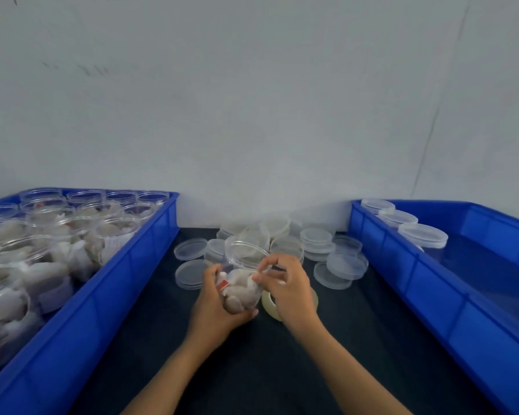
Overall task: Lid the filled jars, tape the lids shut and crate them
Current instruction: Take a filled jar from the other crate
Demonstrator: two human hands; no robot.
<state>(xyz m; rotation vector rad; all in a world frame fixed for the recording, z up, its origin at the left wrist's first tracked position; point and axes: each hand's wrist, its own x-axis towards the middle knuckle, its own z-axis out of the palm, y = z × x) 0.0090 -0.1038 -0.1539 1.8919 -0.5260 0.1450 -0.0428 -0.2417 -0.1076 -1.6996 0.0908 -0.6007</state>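
Jar (242, 283): clear plastic, filled, lid on, tilted above dark tabletop (252, 369) between two blue crates.
Left hand (219, 307): fingers curled round jar body.
Right hand (288, 287): fingertips pinching at lid rim.
Tape roll (271, 304): just behind right hand.
Loose lids (318, 250): piled beyond.

Pretty much all plastic here, on a dark matt top

The jar (241, 274) in the middle is clear, smooth, glossy plastic, and so are the loose lids (318, 238) piled behind it, just a bit cloudier where they stack. Both crates, left crate (108, 283) and right crate (432, 283), look like hard blue moulded plastic with a slight sheen. The surface (267, 369) is dark and matt, maybe a cloth or mat, can't tell. Tape roll (268, 304) looks translucent, yellowish and shiny. Wall (252, 100) behind is flat, matt, whitish.
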